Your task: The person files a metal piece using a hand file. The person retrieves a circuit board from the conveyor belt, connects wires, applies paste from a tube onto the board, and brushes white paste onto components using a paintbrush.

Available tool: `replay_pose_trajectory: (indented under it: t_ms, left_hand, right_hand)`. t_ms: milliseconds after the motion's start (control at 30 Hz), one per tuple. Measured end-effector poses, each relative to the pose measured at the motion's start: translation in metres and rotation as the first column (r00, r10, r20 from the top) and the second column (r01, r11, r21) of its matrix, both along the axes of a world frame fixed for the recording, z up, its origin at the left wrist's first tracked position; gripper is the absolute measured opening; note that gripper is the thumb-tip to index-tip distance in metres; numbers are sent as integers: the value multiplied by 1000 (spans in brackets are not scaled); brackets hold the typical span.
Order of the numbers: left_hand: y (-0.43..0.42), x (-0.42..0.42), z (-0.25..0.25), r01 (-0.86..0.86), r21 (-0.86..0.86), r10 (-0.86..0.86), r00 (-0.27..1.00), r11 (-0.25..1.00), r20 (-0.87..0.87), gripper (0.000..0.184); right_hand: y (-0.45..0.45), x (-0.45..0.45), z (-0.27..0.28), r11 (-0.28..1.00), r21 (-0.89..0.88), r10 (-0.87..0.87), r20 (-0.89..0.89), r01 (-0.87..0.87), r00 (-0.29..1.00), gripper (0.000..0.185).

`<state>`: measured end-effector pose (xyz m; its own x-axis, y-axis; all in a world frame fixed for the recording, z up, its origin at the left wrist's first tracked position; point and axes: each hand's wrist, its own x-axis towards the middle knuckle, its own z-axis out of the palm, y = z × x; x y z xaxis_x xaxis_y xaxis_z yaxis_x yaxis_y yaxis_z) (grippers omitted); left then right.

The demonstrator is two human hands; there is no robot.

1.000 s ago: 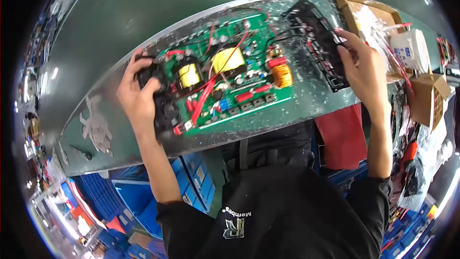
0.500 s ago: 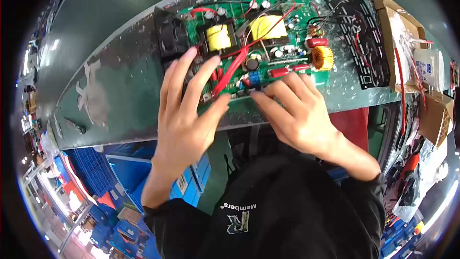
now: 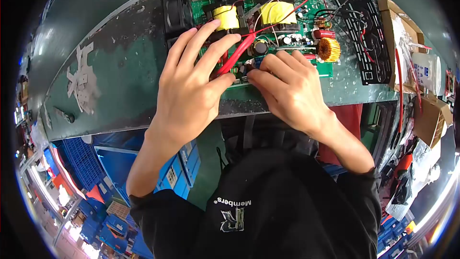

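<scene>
A green circuit board lies on the bench, with two yellow-wrapped transformers, a copper coil and thick red wires on it. My left hand rests over its left part, fingers spread, the fingertips near the left transformer and the red wires. At the board's near edge is my right hand, its fingers curled and pressed together; what they hold, if anything, is hidden. A black fan stands at the board's left end. To the right lies a black slotted panel, with wires running toward the board.
Behind the panel's right side sits a cardboard tray with a white container beside it. A smaller carton is at the right edge. Torn whitish pieces lie at the left of the bench. Blue bins are below.
My hands have left the fan and the black panel and come together at the board's near edge. The board and panel now appear farther right and higher in view. My right fingers have curled in.
</scene>
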<state>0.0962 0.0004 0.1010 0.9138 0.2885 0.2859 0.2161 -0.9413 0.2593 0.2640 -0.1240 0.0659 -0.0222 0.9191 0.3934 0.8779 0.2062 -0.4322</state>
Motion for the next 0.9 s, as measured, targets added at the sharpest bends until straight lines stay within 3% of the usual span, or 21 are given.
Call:
replay_pose_trajectory:
  t_ms: [500,633,700,767,833,900]
  left_hand:
    - [-1,1,-4,-10,62,10,1000,998,9,13]
    - [3,-2,3,39,31,-38,999,999,-27,16]
    - [5,-8,9,45,-18,-46,998,999,-44,16]
    - [5,-15,15,-63,-215,95,985,975,141,15]
    - [4,-18,21,-104,-221,137,980,970,142,15]
    - [1,-15,22,-103,-120,106,994,987,21,14]
  right_hand:
    - [-7,5,6,1000,24,7,-15,-7,1000,21]
    - [-36,25,27,981,-5,-194,-191,196,962,31]
    - [-63,37,35,955,-34,-297,-194,296,935,24]
    - [-88,40,38,915,-57,-402,-227,400,887,22]
    - [-113,41,34,895,-95,-446,-238,437,863,22]
    - [-128,38,28,835,-218,-548,-257,504,796,21]
